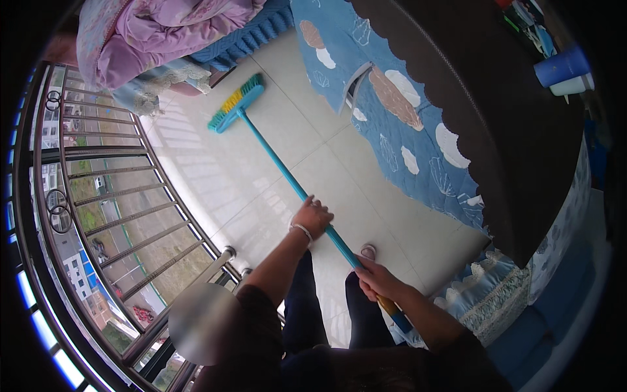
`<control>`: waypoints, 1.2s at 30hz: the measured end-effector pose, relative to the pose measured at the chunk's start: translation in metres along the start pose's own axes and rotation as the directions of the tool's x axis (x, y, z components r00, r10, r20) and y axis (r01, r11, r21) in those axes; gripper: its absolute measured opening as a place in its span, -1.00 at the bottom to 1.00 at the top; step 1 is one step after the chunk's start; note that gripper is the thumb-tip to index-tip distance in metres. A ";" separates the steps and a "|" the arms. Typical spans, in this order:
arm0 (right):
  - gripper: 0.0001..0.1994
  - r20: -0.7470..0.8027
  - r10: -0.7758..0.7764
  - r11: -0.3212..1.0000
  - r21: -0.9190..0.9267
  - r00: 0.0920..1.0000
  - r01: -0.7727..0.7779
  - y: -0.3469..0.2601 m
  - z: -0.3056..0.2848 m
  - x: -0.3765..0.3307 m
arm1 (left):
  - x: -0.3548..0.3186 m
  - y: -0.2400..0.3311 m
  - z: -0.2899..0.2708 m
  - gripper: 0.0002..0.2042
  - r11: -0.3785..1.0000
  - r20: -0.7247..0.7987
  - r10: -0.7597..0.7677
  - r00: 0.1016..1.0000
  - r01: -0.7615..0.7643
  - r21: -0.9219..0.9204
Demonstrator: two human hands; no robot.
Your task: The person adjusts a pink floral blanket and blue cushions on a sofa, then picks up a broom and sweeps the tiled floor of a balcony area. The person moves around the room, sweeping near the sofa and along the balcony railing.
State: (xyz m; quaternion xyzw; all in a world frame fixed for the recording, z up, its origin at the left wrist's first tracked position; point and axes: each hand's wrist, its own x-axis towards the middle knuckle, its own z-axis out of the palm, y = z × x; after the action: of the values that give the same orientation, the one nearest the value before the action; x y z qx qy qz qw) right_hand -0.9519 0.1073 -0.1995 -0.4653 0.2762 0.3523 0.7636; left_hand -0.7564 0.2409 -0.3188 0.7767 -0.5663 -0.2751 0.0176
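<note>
Floor: one, pale tile (pixel 353 176).
Railing: one, dark metal (pixel 104 151), along the left side.
Sheet: one, dark brown, scalloped edge (pixel 483 130).
Quilt: one, blue, patterned (pixel 379 147), along the edge of the sheet.
Bedding: one pink bundle (pixel 170 39), upper left.
Broom: one, blue-green handle (pixel 271 152).
Hands: two; left hand (pixel 313 217), right hand (pixel 379 281).
Cups: two; blue cup (pixel 563 65), white cup (pixel 575 85), close together at upper right.
Shoe: one in view (pixel 369 251).
Bracelet: one, pale (pixel 302 230), on the left wrist.
Broom position: slants across the floor from upper left to lower right, through both hands.
Broom head: green and yellow bristles (pixel 236 102), well beyond the left hand, near the bedding.
Handle end: yellow and dark blue, projecting past the right hand.
Hand state: both clamped on the handle, apart; left hand nearer the broom head.
</note>
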 end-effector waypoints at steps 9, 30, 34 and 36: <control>-0.49 -0.217 0.681 0.620 0.678 0.699 -0.394 0.123 0.017 -0.224 | -0.046 0.213 -0.023 -0.95 0.802 0.019 0.500 0.866 -0.455 -0.387; -0.50 -0.197 0.417 0.903 -0.026 0.887 -0.430 0.093 0.016 -0.140 | -0.077 0.129 -0.002 -0.94 0.901 -0.027 0.120 0.992 -0.120 -0.417; -0.51 -0.120 0.475 0.866 0.243 0.872 -0.438 0.097 0.013 -0.129 | -0.099 0.112 -0.016 -0.96 0.865 -0.298 0.109 0.948 -0.238 -0.442; -0.51 -0.075 0.416 0.900 -0.112 0.906 -0.422 0.011 0.051 -0.090 | -0.106 0.056 -0.024 -0.88 0.911 -0.345 0.018 0.938 -0.158 -0.382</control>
State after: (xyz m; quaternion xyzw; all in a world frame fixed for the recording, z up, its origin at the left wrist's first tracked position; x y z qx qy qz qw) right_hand -1.0098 0.1319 -0.1162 -0.4506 0.3660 0.5134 0.6320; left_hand -0.8168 0.3082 -0.2363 0.7647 -0.5210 -0.2493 0.2858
